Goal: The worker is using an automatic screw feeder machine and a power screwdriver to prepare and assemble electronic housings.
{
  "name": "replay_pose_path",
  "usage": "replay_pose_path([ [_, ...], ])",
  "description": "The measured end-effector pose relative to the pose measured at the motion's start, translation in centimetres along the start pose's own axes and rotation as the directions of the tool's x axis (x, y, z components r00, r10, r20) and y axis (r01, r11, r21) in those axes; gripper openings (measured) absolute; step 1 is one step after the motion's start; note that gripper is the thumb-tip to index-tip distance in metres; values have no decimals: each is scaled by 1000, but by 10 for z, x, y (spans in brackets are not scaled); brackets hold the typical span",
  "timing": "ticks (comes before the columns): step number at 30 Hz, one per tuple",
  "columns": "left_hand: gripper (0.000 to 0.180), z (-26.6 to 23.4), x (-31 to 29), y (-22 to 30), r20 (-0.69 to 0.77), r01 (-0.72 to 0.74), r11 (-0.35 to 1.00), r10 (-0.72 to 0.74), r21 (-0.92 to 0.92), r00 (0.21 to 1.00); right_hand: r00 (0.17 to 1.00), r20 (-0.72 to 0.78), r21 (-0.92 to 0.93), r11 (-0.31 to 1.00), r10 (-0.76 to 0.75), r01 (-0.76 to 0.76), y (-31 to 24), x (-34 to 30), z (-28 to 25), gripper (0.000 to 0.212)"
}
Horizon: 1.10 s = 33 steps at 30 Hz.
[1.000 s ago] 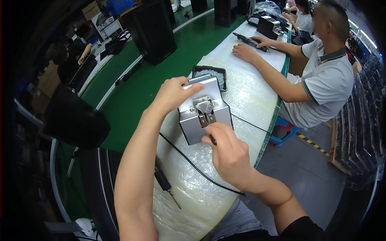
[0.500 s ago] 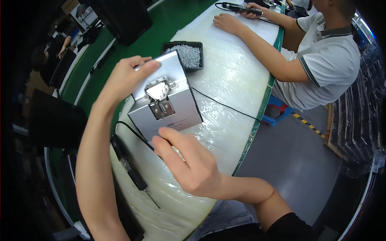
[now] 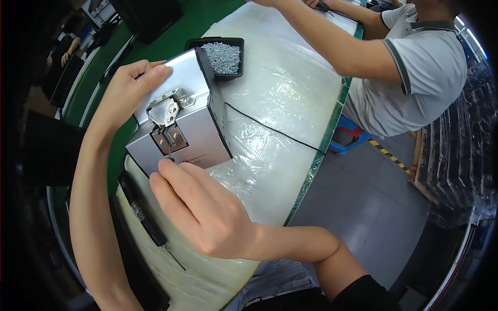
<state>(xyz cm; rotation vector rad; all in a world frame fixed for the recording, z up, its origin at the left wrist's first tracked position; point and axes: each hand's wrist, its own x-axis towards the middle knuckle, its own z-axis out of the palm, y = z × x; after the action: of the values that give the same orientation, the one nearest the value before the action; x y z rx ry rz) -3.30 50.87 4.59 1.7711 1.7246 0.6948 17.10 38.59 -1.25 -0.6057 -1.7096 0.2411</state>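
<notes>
A silver metal box (image 3: 199, 98) with a small mechanism (image 3: 166, 116) on its top stands on a table (image 3: 295, 78) wrapped in clear film. My left hand (image 3: 127, 88) grips the box's far left corner. My right hand (image 3: 207, 212) is at the near edge of the box. Its fingers are bunched together, with the tips touching the box just below the mechanism. Whether they pinch something small is hidden.
A black tray (image 3: 193, 42) of small silver screws (image 3: 223, 56) sits behind the box. A black cable (image 3: 275, 132) runs right across the table. A black electric screwdriver (image 3: 140, 210) lies by my left forearm. Another person (image 3: 415, 67) works at the far end.
The view has closed in on the box. My right hand's fingertips have settled on the box's near edge, and my left hand still grips the far corner.
</notes>
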Motion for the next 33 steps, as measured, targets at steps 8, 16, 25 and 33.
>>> replay_pose_path([
  [8,57,4,-1,-3,-46,-77,997,78,17,996,1000,28,-12,1000,12,-11,6,5,5,29],
  [16,46,6,-5,6,-35,-39,998,41,55,999,979,184,-221,974,85,-43,-1,18,-3,33],
  [25,71,7,-6,0,-113,-126,983,142,135,983,974,227,-250,968,23,35,-14,15,-19,27],
  [33,66,5,-20,12,-71,-61,982,75,178,995,962,269,-181,977,-57,109,-14,3,-34,26],
])
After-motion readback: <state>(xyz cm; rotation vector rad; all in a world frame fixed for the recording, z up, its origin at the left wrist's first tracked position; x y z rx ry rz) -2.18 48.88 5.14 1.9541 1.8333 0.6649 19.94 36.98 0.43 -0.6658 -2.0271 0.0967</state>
